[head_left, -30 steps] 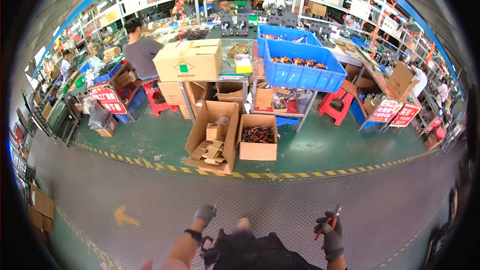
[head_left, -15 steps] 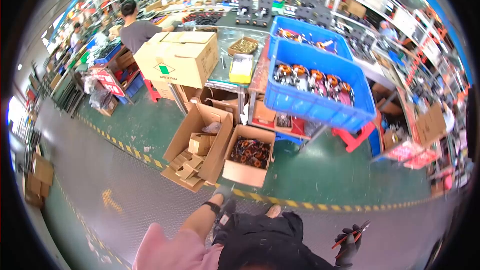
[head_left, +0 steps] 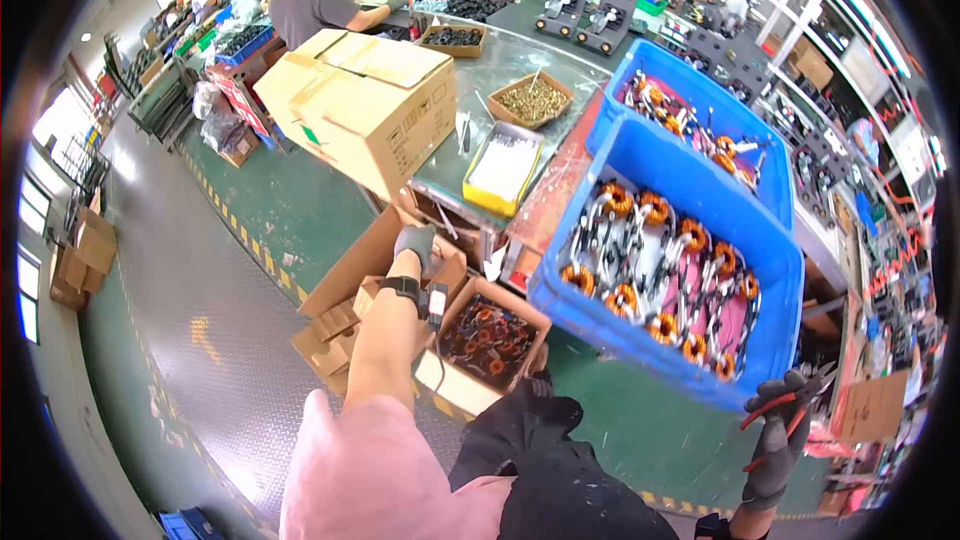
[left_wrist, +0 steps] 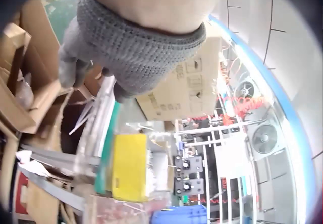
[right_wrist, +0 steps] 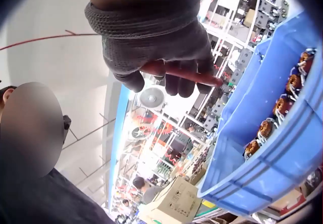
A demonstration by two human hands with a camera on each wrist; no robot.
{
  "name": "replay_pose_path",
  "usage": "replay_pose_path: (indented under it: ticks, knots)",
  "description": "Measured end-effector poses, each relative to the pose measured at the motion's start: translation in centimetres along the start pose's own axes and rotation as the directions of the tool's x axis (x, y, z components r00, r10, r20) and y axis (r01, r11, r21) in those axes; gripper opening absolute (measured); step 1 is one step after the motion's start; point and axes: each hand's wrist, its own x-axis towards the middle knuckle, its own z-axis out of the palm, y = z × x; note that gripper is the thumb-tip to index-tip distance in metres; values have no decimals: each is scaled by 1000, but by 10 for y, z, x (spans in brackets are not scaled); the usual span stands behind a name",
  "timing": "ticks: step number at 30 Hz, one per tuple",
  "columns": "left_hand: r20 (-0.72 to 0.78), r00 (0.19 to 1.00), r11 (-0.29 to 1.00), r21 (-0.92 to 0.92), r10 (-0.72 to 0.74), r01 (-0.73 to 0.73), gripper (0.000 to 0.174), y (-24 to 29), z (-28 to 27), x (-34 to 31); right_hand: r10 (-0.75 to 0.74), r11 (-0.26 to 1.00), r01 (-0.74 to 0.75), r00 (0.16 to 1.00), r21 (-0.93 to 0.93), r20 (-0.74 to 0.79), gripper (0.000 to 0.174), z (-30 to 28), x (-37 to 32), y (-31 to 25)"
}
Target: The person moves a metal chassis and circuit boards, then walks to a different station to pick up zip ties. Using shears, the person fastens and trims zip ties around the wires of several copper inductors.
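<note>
While gripping the red-handled pliers (head_left: 790, 402) with curled, gloved fingers, held the right hand (head_left: 772, 455) low, just beside the near corner of the blue bin (head_left: 640, 345) but apart from it. Had the left hand (head_left: 415, 243) stretched forward above the open cardboard box (head_left: 345, 265) on the floor, near the edge of the table (head_left: 500, 70); could not tell whether its fingers were closed on anything. Saw copper coils (head_left: 650, 270) lying in the bin, none touched by either hand. Noted a yellow tray (head_left: 500, 165) and a big carton (head_left: 365, 105) on the table beyond. Judged the work barely begun: tool in hand, no coil lifted or cut, everything in the bin left to do.
</note>
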Motion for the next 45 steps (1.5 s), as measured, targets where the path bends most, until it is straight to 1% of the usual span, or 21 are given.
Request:
replay_pose_path:
  ticks: [2,3,4,5,7,8,10,12,13,19,22,25,26,28,29,31,35,37,42,44,45]
  knots:
    - [-459,880,984,170,120,-45,29,75,0,-41,-25,987,38,996,-154,91,63,24,55,-6]
    - [-460,882,986,163,106,-33,29,103,3,-46,-18,983,34,996,-178,89,63,42,85,-4]
    - [-446,835,941,246,322,-232,27,125,8,-47,-20,966,73,978,-249,208,61,60,120,-10]
    - [-416,747,852,322,519,-413,27,141,18,-40,-88,898,231,929,-375,360,55,80,157,-9]
    - [-124,746,734,342,654,-587,25,174,40,-21,-233,565,666,695,-486,680,52,136,224,-12]
    - [43,827,737,429,560,-522,29,197,47,-20,-202,440,781,567,-443,799,53,169,253,-13]
    - [38,845,752,437,533,-494,35,204,75,16,-131,335,899,343,-284,930,49,224,298,12]
    - [161,941,774,535,299,-338,44,222,80,32,83,272,941,186,-202,979,51,270,330,42]
    - [153,941,762,554,302,-334,45,222,83,37,149,226,961,127,-159,981,48,288,341,61]
    - [134,950,888,339,281,-310,28,229,69,30,476,97,993,18,-73,879,47,353,396,114]
    - [-47,914,855,375,404,-358,25,237,58,12,619,-48,998,51,-27,783,50,374,417,144]
    - [-173,826,814,364,537,-453,24,236,60,14,550,-295,943,300,-154,779,56,380,436,173]
    - [-165,824,807,375,542,-456,24,249,51,2,547,-288,943,304,-166,780,56,376,438,167]
    - [-63,882,869,212,468,-446,23,277,35,-21,45,-66,889,456,-453,889,51,356,439,151]
    - [-58,852,844,189,520,-502,23,282,35,-24,45,-56,879,476,-473,878,51,347,439,137]
    - [-11,797,773,255,603,-581,24,305,34,-47,-91,612,659,609,-439,788,30,329,437,106]
    - [81,550,505,306,831,-807,24,358,47,-115,-276,695,644,649,-320,709,21,266,431,77]
    - [194,481,422,280,855,-862,20,376,65,-152,-429,278,835,550,-474,717,12,222,421,55]
    - [418,235,206,114,877,-972,15,375,146,-207,-151,178,705,709,-687,688,9,94,380,70]
    - [488,357,352,105,796,-930,19,365,179,-213,-20,365,508,842,-780,539,11,41,354,99]
    - [510,346,343,104,787,-934,19,357,197,-211,74,443,374,891,-815,449,11,13,337,123]
